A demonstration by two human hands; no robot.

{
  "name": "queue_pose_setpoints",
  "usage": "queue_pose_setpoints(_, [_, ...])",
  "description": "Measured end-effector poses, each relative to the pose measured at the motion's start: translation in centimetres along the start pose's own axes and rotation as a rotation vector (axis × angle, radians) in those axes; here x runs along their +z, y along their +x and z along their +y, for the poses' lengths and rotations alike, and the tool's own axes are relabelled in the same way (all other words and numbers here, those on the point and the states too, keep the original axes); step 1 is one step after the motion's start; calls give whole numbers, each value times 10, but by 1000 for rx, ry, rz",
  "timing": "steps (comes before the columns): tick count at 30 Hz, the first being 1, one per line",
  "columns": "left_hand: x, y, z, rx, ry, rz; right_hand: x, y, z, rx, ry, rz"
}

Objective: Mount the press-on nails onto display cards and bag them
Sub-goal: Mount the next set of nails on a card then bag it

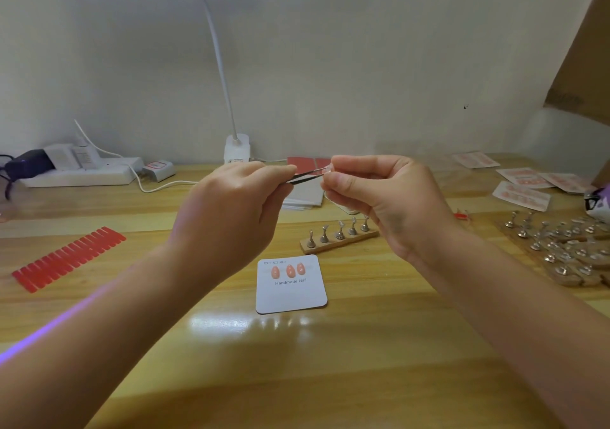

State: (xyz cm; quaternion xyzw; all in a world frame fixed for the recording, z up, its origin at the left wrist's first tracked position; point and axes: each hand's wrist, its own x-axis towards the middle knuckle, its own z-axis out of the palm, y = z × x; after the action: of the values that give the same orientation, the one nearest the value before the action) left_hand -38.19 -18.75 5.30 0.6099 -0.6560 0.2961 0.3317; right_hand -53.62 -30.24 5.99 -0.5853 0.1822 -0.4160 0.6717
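Forearms enter from the lower corners and meet above the middle of the table (379,346), both hands raised. Nearest on the wood lies the card (292,293), flat, printed "Handmade Nail", with three pink nails (289,271) already stuck in a row along its upper part; bare card remains to the right of that row and below the print. The card sits directly beneath and slightly nearer than the hands, so the coming placement is judged to be a short move down and toward the body.

Left hand (231,217) is clenched around black tweezers (305,175), whose long axis runs rightward and slightly upward to the right hand (383,201). Right hand's fingertips (330,182) pinch something small at the tweezer tips, presumably the next nail or its adhesive tab; it is too small to identify. Both hands are about equally near the card.

Just behind the card stands a wooden stand (340,239) carrying five metal holders, set aslant; it bounds the working room on the far side. Open wood lies in front of the card and to either side. A red strip (69,258) lies well to the left, a cluster of spare holders (561,247) well to the right. Farther back are finished cards (525,186) at right, a lamp base (237,148) at the wall, and a power strip (82,174) at far left.
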Motion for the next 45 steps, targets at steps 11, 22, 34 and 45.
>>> queue_pose_setpoints(11, [5, -1, -2, 14, 31, 40, 1, 1, 2, 10, 1, 0])
queue_pose_setpoints(22, [6, -4, -1, 18, 124, 7, 2, -2, 4, 23, -60, 28])
queue_pose_setpoints(34, [7, -4, 2, 15, 176, 33, 2, -1, 6, -7, -77, 39])
queue_pose_setpoints(45, [3, -2, 6, 21, 221, -6, 1, -4, 8, -39, -147, 40])
